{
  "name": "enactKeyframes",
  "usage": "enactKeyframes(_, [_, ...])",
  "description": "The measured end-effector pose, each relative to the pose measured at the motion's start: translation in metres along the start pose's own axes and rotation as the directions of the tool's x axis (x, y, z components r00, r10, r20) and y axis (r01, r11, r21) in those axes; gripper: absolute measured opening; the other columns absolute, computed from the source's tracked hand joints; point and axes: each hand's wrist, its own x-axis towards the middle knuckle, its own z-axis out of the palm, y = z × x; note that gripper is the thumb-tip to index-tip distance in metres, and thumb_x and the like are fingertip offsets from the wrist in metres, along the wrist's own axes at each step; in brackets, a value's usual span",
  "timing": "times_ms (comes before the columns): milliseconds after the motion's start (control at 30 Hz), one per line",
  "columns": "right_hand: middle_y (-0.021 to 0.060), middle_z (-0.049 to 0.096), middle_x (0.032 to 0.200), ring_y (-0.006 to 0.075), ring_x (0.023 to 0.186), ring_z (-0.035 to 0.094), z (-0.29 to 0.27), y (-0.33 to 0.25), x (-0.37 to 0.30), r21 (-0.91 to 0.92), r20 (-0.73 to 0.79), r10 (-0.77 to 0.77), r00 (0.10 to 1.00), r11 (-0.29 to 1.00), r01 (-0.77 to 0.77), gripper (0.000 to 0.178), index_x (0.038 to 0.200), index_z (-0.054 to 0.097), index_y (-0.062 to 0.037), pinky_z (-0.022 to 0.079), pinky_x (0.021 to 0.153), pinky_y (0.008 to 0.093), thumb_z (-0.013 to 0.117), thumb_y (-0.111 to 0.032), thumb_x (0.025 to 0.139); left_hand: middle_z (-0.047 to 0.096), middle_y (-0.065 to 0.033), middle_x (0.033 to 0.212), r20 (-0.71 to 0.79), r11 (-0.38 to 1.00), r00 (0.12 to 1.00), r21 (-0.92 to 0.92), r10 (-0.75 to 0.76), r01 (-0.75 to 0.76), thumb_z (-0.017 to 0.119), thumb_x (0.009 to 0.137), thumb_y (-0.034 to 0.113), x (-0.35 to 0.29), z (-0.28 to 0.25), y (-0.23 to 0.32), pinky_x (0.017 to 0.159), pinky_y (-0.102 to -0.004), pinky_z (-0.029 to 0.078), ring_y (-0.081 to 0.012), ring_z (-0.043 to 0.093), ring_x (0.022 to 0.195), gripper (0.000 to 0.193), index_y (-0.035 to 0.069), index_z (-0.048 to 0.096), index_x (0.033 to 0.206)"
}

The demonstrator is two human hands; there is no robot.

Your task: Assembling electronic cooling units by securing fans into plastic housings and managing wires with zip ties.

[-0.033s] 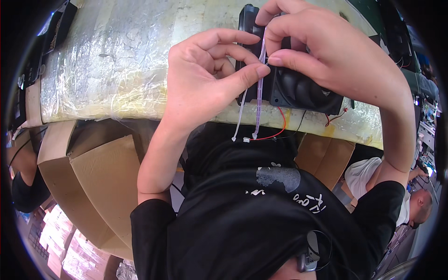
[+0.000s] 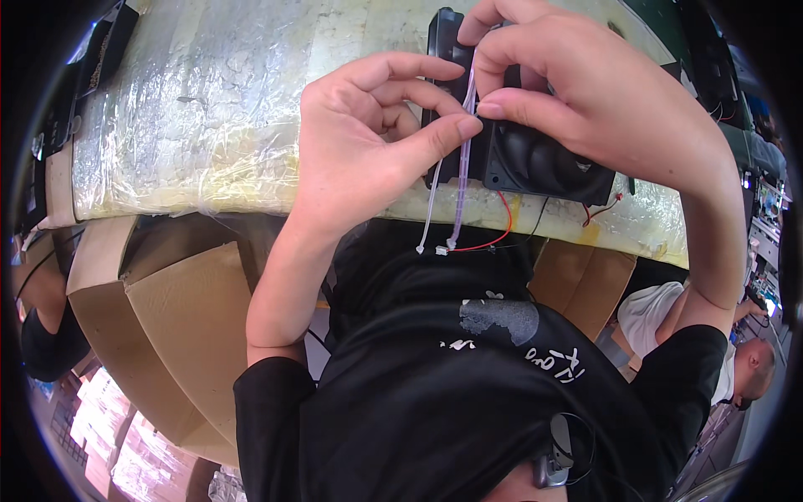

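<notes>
My left hand (image 2: 360, 151) has its thumb and index fingertip closed on thin white wires (image 2: 462, 188); the other fingers curl loosely. Just to the right, my right hand (image 2: 577, 79) pinches around the upper part of the same wires, its thumb tip close to my left one. Small white plugs end the wires, hanging past the table edge. Beneath my right hand lies a black fan (image 2: 539, 163), partly covered. Its red wire (image 2: 508, 217) and a black one run over the edge, the red one ending near a white connector (image 2: 442, 251). Another black housing (image 2: 443, 42) stands behind my fingers.
The table (image 2: 201, 100) is covered in clear plastic film. Open cardboard boxes (image 2: 180, 318) stand below its front edge at left, and another box (image 2: 581, 280) at right. A second person (image 2: 661, 326) in white sits at right; a bare arm (image 2: 42, 293) shows far left.
Both hands stay pinched at the wires, shifted by only a hair. The hanging plug ends have swayed slightly.
</notes>
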Motion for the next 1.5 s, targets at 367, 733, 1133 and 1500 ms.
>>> enactKeyframes(367, [0.0183,0.055,0.115,0.0299,0.092,0.061,0.004,0.004,-0.009,0.022,-0.044,-0.018,0.999,1.0,0.019,0.018,0.093,0.065,0.0006,0.049,0.084,0.034,0.058,-0.016,0.095,0.071,-0.0114,0.086,-0.042,0.997,0.999,-0.082,-0.017,0.013,0.077,0.079,-0.003,-0.003,0.004,-0.003,0.047,-0.0168,0.045,-0.0053,0.059,0.059,0.034,-0.007,0.062,0.109])
enactKeyframes(733, [0.0127,0.058,0.106,0.0241,0.087,0.06,0.04,0.019,-0.012,-0.045,-0.201,-0.164,0.966,0.986,0.158,0.011,0.092,0.06,-0.0004,0.048,0.08,0.0333,0.057,-0.011,0.093,0.069,-0.0058,0.082,0.034,0.944,0.963,0.194,0.266,-0.267,0.075,0.082,-0.003,-0.005,0.002,-0.016,0.054,-0.0175,0.043,-0.0047,0.057,0.063,0.019,-0.003,0.074,0.1])
enactKeyframes(1133, [0.0101,0.059,0.094,0.0244,0.084,0.059,0.06,0.022,-0.021,-0.224,-0.607,-0.34,0.718,0.94,0.256,0.014,0.096,0.065,-0.0008,0.046,0.076,0.0305,0.067,-0.002,0.082,0.062,-0.001,0.081,-0.084,0.94,0.946,0.169,0.313,-0.296,0.069,0.085,-0.002,-0.008,0.014,-0.025,0.052,-0.0165,0.039,-0.0017,0.053,0.06,0.007,-0.002,0.07,0.092])
enactKeyframes(1500, [0.0117,0.057,0.076,0.0284,0.069,0.057,0.063,0.034,-0.012,-0.192,-0.516,-0.328,0.791,0.944,0.267,0.008,0.087,0.06,-0.0008,0.044,0.061,0.0357,0.066,-0.006,0.084,0.06,-0.0059,0.096,0.015,0.944,0.958,0.164,0.286,-0.285,0.065,0.089,-0.006,-0.008,0.006,-0.023,0.071,-0.0211,0.05,-0.0098,0.061,0.084,0.01,-0.008,0.066,0.1])
